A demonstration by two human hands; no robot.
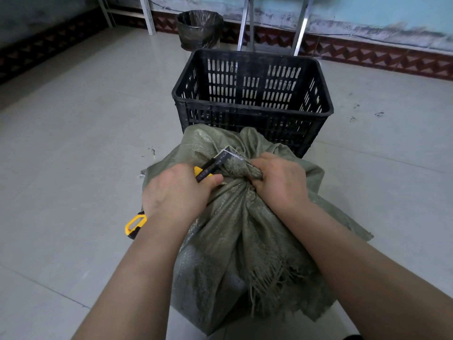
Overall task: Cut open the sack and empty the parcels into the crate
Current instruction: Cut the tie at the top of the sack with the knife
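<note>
Knife (210, 165) midsection hidden in left hand (176, 190), parcels unseen inside sack (235, 241), crate (252, 114) base behind sack, forearms cropped at bottom edge

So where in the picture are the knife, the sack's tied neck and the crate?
utility knife (208, 169), head view: black blade end by the left thumb.
sack's tied neck (241, 169), head view: twisted green weave.
crate (245, 107), head view: near rim.

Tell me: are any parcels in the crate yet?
No: the black crate shows only bare slotted walls inside, and the sack is still tied shut in front of it.
</note>
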